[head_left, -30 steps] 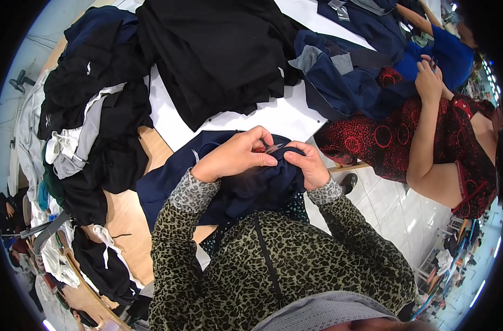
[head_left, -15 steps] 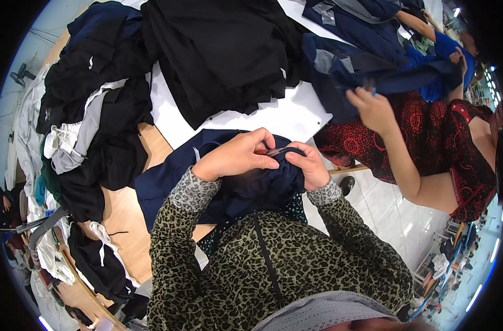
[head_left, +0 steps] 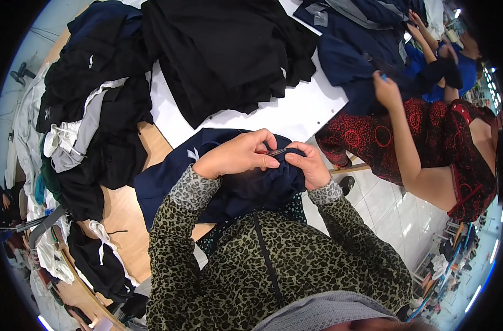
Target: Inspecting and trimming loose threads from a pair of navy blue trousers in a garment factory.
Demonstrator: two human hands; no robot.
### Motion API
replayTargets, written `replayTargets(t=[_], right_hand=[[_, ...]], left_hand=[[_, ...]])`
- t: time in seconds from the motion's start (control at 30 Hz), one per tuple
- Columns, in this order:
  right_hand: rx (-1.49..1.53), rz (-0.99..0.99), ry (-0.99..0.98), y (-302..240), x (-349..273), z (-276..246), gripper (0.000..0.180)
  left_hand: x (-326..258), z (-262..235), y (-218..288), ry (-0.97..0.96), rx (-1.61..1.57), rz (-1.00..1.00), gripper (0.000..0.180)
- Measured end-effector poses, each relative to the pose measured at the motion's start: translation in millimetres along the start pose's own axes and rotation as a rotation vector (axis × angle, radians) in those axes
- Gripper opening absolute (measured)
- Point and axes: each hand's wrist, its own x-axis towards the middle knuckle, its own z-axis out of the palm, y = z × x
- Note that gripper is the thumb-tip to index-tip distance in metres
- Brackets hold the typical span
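A navy garment [head_left: 162, 185] lies bunched in front of me, over the table edge and my lap. My left hand [head_left: 235, 154] is closed around small metal thread snips [head_left: 277, 151], whose blades point right toward the cloth; its grip end is mostly hidden by the fingers. With thumb and fingers, my right hand [head_left: 309, 164] pinches a folded edge of the navy garment right beside the blade tips. A small white label [head_left: 193, 153] sticks up from the garment near my left wrist.
A tall stack of black garments [head_left: 218, 49] stands ahead on the white tabletop [head_left: 312, 107]. Black, grey and white clothes [head_left: 108, 143] heap at the left. At the right, a co-worker in red-and-black patterned clothes [head_left: 384, 140] handles a navy garment [head_left: 345, 63]; another person in blue stands beyond.
My hands stay almost in place, the snips turned slightly at the fabric edge. The co-worker's hand has moved up and right, pulling the other navy garment along.
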Motion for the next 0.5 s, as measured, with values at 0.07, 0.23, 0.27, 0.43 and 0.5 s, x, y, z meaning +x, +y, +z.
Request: replayTargets(t=[0.07,0.23,0.27,0.43,0.5], right_hand=[[-0.014,0.004,-0.011,0.8,0.1,-0.8,0.014],[-0.019,0.008,0.007,-2.2,1.1,0.3,0.013],[-0.029,0.005,0.017,-2.3,1.6,-0.3,0.013],[-0.062,0.014,-0.002,-4.0,2.8,-1.5,0.011],[-0.083,0.01,-0.001,-6.2,3.0,-1.4,0.011]], left_hand=[[0.0,-1.1,0.0,-0.03,0.039,-0.029,0.03],[-1.6,-0.7,-3.2,0.04,-0.034,-0.013,0.03],[-1.5,-0.9,-3.4,0.065,-0.048,-0.003,0.031],[2.5,-2.3,-6.5,0.012,-0.013,-0.024,0.033],[2.8,-3.3,-7.4,-0.007,0.005,-0.027,0.034]])
